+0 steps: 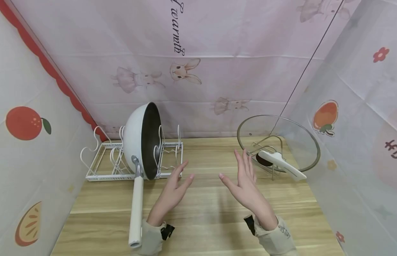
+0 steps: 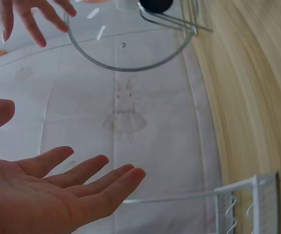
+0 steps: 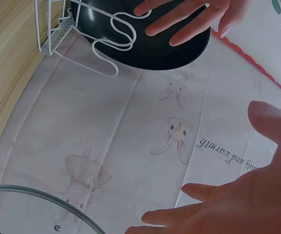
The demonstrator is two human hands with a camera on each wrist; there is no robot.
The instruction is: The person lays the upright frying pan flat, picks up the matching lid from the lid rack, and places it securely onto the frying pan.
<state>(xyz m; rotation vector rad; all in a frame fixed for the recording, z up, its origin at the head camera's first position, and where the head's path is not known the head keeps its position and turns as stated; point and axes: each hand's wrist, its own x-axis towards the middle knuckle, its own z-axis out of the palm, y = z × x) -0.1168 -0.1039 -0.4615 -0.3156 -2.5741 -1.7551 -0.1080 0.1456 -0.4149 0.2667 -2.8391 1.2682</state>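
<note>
A white frying pan (image 1: 132, 138) with a dark inside stands on its side in a white wire rack (image 1: 102, 176), its long handle (image 1: 136, 209) reaching toward the front. My left hand (image 1: 171, 190) hovers right of that handle, fingers spread and holding nothing. On the right, my right hand (image 1: 246, 181) is raised with straight fingers, also holding nothing. Just beyond it a glass lid (image 1: 294, 142) leans on a small wire stand (image 1: 280, 144), with a white handle piece (image 1: 283, 164) on its near side. In the left wrist view the left palm (image 2: 38, 195) is turned up.
Both things stand on a wood-grain table (image 1: 201, 202). Printed cloth walls enclose it at the back (image 1: 217, 78), left (image 1: 41, 160) and right (image 1: 355, 170). Black straps (image 1: 167, 231) sit at both wrists.
</note>
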